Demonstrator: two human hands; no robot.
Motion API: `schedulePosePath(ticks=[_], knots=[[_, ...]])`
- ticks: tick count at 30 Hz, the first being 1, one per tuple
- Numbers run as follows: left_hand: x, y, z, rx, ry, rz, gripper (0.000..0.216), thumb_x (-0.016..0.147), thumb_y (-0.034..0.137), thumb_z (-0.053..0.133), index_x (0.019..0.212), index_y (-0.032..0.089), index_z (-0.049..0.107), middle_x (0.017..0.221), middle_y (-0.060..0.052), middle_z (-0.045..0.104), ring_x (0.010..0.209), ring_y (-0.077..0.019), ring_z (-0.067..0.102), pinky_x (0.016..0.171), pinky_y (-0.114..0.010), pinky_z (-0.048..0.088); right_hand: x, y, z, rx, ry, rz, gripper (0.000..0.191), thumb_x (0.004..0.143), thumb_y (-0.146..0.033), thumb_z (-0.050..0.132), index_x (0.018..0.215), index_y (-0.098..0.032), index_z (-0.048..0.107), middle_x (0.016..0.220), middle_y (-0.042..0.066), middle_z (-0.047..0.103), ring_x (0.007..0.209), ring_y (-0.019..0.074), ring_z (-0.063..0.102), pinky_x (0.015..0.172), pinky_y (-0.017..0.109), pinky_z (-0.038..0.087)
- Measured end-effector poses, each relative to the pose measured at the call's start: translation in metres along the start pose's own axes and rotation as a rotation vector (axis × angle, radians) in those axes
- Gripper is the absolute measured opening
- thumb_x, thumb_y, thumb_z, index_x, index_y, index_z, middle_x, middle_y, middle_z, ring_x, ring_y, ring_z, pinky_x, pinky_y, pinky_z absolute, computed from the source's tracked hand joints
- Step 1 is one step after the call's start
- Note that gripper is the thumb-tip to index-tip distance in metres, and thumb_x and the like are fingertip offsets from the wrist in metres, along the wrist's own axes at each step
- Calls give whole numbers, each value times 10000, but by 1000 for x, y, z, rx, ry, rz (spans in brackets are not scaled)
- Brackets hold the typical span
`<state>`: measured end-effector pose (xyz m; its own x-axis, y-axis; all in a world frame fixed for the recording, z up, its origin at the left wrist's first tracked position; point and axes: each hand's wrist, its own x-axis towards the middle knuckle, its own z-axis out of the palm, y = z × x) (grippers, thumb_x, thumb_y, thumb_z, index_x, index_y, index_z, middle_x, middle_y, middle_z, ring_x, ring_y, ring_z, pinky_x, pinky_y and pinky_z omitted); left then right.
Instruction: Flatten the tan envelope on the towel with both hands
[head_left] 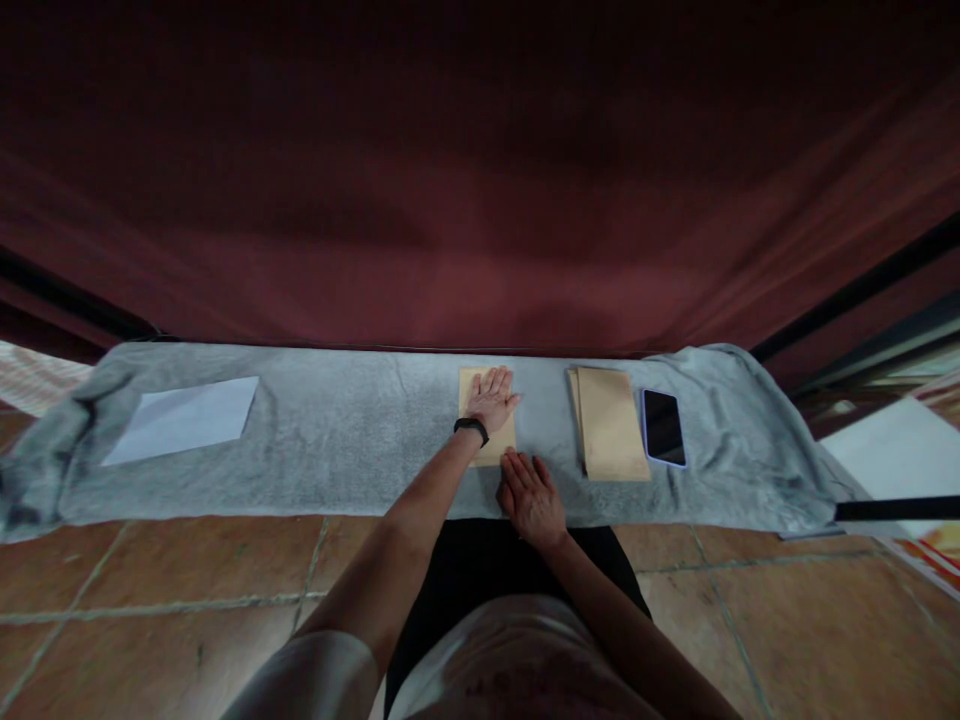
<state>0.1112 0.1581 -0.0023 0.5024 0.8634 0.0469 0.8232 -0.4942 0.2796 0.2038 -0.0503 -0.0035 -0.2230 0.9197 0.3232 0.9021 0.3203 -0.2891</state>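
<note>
A tan envelope (469,385) lies on the grey towel (360,440), straight ahead of me. My left hand (491,398), with a black band on its wrist, lies flat on the envelope's upper part, fingers stretched out. My right hand (531,495) rests flat just below the envelope's lower right corner, fingers spread, touching the towel and the envelope's edge. Neither hand holds anything.
A stack of tan envelopes (611,435) lies to the right, with a dark phone (664,427) beside it. A white sheet of paper (184,417) lies at the towel's left end. A dark red curtain (480,200) hangs behind. Brown floor tiles (187,590) lie in front.
</note>
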Motion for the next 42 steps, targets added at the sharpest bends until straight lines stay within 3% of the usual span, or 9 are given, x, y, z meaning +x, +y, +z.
schedulePosePath(ticks=[4,12,18,22,26,33,38,42], knots=[[-14,-2,-3,35,-29,54,623,988,411,351,1567,213,236,1624,-57,241,1524,-234,70,1237,-507,22,1,0,0,-12,-2,0,501,982,-247,452,1473,-149,430,1480,117,494,1357,252,480,1174,468,292],[-81,4,-12,66,-112,85,630,1023,466,183,1553,135,267,1623,-75,229,1517,-221,126,1240,-438,126,0,0,4,-36,30,0,487,970,-253,467,1440,-125,481,1439,123,541,1327,254,511,1181,463,281],[-129,7,-13,61,-60,71,598,1035,455,208,1547,157,290,1620,-84,235,1506,-225,180,1229,-441,187,-1,1,7,-52,18,1,481,973,-265,452,1430,-121,494,1449,125,526,1336,266,504,1178,468,281],[-167,7,-14,106,3,137,549,1037,439,263,1539,223,316,1620,-55,251,1502,-224,196,1224,-452,193,-2,2,8,-58,3,-1,471,995,-278,421,1436,-125,483,1481,115,486,1359,253,478,1183,463,263],[-196,10,-17,158,25,185,579,1026,469,308,1541,203,307,1616,-66,262,1497,-213,216,1228,-437,185,-2,3,7,-59,-15,-3,486,1005,-277,397,1465,-128,442,1513,108,443,1382,245,449,1194,457,238],[-204,13,-15,185,41,122,617,1015,492,322,1524,145,332,1603,-102,282,1500,-218,206,1233,-431,171,-4,6,5,-39,-34,18,491,1025,-294,361,1490,-147,408,1514,106,444,1392,241,436,1194,462,241],[-202,15,-8,174,50,139,683,996,488,363,1518,52,302,1597,-166,270,1506,-246,169,1237,-438,167,4,3,6,0,-38,74,474,1034,-284,311,1446,-114,473,1499,130,466,1387,253,440,1185,482,260],[-202,14,-4,155,52,158,683,976,434,420,1516,36,293,1599,-186,249,1505,-262,163,1233,-450,190,20,-5,6,73,-105,-21,484,1044,-271,254,1443,-114,477,1500,119,471,1401,216,418,1186,433,281]])
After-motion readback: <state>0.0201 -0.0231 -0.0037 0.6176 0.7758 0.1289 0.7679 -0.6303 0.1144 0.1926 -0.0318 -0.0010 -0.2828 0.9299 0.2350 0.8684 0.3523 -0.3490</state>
